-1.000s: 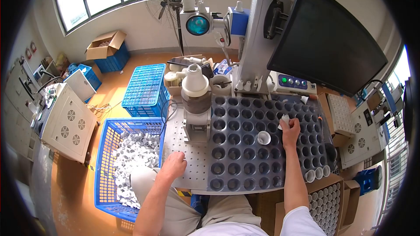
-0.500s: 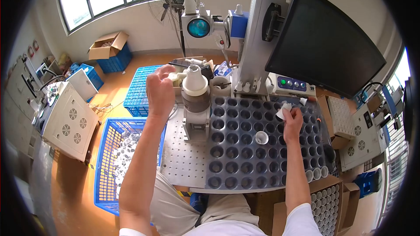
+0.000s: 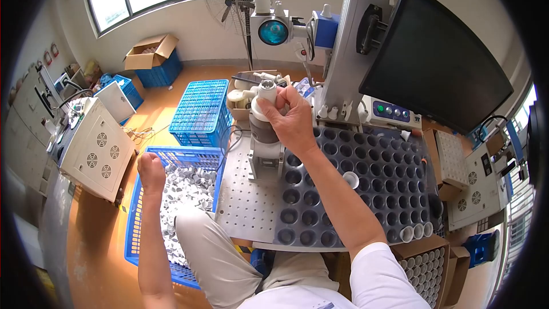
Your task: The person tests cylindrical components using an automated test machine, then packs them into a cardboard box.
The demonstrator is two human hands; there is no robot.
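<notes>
My right hand is closed around a white plastic cone-shaped part, which stands upright with its round open end up. This part sits on the grey cylindrical fixture, below the dark-blue lens of the marking head. My left hand is a closed fist over the left rim of the blue basket; whatever it holds, if anything, is hidden. Many small white pieces lie loose in that basket.
A black tray with round pockets lies right of the fixture, with a white cup on it and several white cups at its near right corner. Further out are a monitor, a carton of white cups and a blue crate.
My left hand has moved from beside the fixture down to the blue basket. My right hand has moved left from above the tray to the fixture. The view has shifted slightly.
</notes>
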